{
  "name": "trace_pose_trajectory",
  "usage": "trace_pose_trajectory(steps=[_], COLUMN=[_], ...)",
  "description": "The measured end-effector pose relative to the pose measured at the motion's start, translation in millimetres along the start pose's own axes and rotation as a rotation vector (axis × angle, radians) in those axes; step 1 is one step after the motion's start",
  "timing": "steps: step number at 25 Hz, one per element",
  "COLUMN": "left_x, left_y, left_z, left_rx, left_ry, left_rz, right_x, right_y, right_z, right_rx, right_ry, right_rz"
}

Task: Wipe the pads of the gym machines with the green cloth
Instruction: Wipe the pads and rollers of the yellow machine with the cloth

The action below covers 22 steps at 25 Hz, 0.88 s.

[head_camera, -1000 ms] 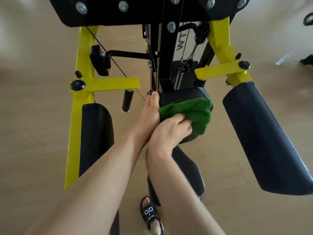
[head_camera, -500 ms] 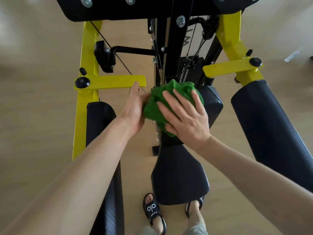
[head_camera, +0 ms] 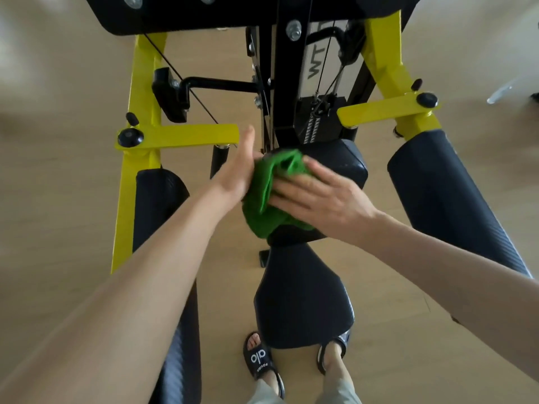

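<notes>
The green cloth (head_camera: 260, 196) is bunched on the upper left part of the black centre back pad (head_camera: 342, 167). My right hand (head_camera: 323, 201) lies flat on the cloth with fingers spread, pressing it onto the pad. The palm of my left hand (head_camera: 236, 173) rests against the cloth's left edge, fingers straight and pointing up. The cloth is squeezed between both hands. Below the back pad is the black seat pad (head_camera: 303, 298). A long black arm pad stands on each side, the left arm pad (head_camera: 159, 199) and the right arm pad (head_camera: 446, 199).
The machine's yellow frame (head_camera: 186, 135) and black centre column (head_camera: 287, 83) with cables rise just behind the hands. A black overhead plate (head_camera: 233, 13) spans the top. My feet in black sandals (head_camera: 259, 360) stand on the wooden floor either side of the seat.
The right hand swung from crossing under the left arm to lying flat from the right. The cloth slid from the pad's top right to its upper left and down.
</notes>
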<state>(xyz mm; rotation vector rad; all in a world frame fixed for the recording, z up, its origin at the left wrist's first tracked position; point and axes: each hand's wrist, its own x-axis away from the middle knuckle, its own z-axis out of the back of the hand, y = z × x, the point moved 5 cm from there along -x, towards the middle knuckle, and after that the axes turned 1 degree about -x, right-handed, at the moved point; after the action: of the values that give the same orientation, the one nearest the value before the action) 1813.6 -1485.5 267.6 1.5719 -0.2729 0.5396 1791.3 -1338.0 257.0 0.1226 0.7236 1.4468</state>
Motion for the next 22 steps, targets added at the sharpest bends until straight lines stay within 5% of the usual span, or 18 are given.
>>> trace_pose_trajectory(steps=[3,5,9,14,22], left_x=[-4.3,4.0,7.7,4.6,11.3], left_y=[1.7,-1.8,-5.0,-3.5,-2.9], left_z=[6.1,-3.7,-16.0,-25.9,-29.0], left_rx=[0.019,-0.019,-0.087,0.075,0.003], left_ry=[0.100,0.149,0.178,0.158,0.201], left_rz=[-0.033,0.004,0.000,-0.060,-0.081], right_x=[-10.7,-5.0,22.6,11.4,22.9], right_y=[28.7,16.3,-25.9,3.1,33.9], right_z=[12.3,8.9,-6.7,10.1,10.6], right_rx=[-0.171,-0.170,-0.079,-0.183,-0.394], right_ry=[0.130,0.145,0.135,0.105,0.315], right_rz=[-0.376,-0.459,-0.388,-0.288,-0.970])
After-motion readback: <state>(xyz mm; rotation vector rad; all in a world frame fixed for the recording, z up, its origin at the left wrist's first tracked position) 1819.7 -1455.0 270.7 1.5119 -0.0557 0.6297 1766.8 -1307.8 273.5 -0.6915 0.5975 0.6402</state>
